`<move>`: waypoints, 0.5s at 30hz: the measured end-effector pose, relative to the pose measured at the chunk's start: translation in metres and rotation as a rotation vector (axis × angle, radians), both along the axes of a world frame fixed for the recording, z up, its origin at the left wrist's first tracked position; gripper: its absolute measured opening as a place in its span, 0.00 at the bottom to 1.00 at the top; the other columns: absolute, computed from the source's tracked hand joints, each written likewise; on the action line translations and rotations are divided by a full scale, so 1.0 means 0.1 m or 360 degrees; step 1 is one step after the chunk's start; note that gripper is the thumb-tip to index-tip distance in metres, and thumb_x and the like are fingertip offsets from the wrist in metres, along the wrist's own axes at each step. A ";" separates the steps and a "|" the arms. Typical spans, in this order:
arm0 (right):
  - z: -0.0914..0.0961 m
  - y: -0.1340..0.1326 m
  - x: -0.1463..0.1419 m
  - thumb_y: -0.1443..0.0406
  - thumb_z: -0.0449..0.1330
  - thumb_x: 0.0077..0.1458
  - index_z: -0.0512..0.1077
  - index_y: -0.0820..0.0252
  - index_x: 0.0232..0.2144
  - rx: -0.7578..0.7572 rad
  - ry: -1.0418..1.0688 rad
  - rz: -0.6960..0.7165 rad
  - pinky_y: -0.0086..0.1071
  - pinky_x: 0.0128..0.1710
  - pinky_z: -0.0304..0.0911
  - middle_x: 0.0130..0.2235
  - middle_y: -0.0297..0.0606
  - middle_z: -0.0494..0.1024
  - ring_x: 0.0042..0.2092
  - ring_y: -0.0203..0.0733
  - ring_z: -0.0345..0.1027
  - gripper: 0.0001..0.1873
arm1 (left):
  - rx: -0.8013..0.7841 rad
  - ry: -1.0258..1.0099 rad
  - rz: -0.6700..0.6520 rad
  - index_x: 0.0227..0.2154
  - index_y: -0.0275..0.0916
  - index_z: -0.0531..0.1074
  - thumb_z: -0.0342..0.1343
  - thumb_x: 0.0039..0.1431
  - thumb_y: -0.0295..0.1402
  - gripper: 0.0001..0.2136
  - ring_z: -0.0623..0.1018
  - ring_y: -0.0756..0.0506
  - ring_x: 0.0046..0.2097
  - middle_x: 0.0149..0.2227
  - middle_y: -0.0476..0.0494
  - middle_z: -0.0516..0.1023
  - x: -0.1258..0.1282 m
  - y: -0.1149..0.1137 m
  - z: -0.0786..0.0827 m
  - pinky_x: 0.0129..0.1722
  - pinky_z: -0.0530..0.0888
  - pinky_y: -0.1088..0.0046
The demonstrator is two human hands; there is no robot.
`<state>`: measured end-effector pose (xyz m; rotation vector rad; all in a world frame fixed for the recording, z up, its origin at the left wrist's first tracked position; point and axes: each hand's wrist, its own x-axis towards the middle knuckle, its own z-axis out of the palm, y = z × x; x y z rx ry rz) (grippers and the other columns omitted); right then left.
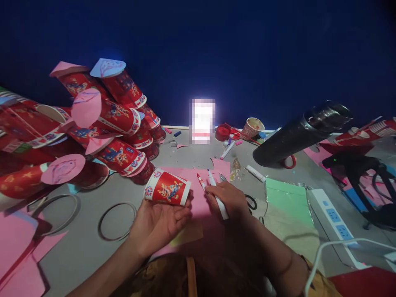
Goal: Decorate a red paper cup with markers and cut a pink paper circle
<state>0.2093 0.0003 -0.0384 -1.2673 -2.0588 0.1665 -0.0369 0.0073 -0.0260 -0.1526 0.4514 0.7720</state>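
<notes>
A red and white paper cup (168, 187) with a printed cartoon figure lies tilted on its side in my left hand (162, 220). The palm faces up and the fingers curl under and round the cup. To its right, my right hand (229, 198) is closed on markers. A red-tipped marker (201, 180) and a white marker (212, 177) with a dark tip stick out past the fingers, pointing away from me. The white marker's other end shows below the hand. Both hands are over pink paper (185, 175) on the grey table.
Stacked red paper cups (119, 154) with paper discs fill the left. Grey rings (116, 221) lie in front of them. A pixelated bright rectangle (202, 120) stands at the back. Rightward are a black bottle (287, 134), green paper (286, 194), a power strip (332, 216) and a white cable (318, 258).
</notes>
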 end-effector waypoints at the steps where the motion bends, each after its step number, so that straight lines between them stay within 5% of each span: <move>1: -0.01 0.01 0.00 0.67 0.62 0.67 0.81 0.52 0.48 0.0017 0.0041 -0.0001 0.35 0.42 0.76 0.40 0.40 0.87 0.41 0.45 0.81 0.11 | -0.0015 0.0009 0.0001 0.56 0.22 0.72 0.45 0.73 0.41 0.25 0.90 0.34 0.41 0.45 0.17 0.86 0.00 0.00 -0.02 0.43 0.86 0.58; 10: -0.13 0.11 -0.03 0.71 0.62 0.66 0.78 0.54 0.49 0.0309 0.0216 0.0141 0.36 0.40 0.78 0.38 0.39 0.88 0.37 0.44 0.83 0.12 | -0.0079 0.0115 0.0160 0.62 0.20 0.65 0.44 0.74 0.41 0.27 0.89 0.35 0.36 0.41 0.18 0.87 0.00 0.05 0.09 0.40 0.86 0.57; 15: -0.04 0.10 -0.02 0.72 0.61 0.66 0.77 0.55 0.50 0.0239 0.0204 0.0192 0.38 0.39 0.78 0.39 0.40 0.88 0.37 0.45 0.83 0.13 | -0.0138 0.0104 0.0145 0.65 0.17 0.60 0.43 0.74 0.45 0.32 0.88 0.35 0.35 0.41 0.17 0.86 0.03 0.03 0.14 0.38 0.86 0.57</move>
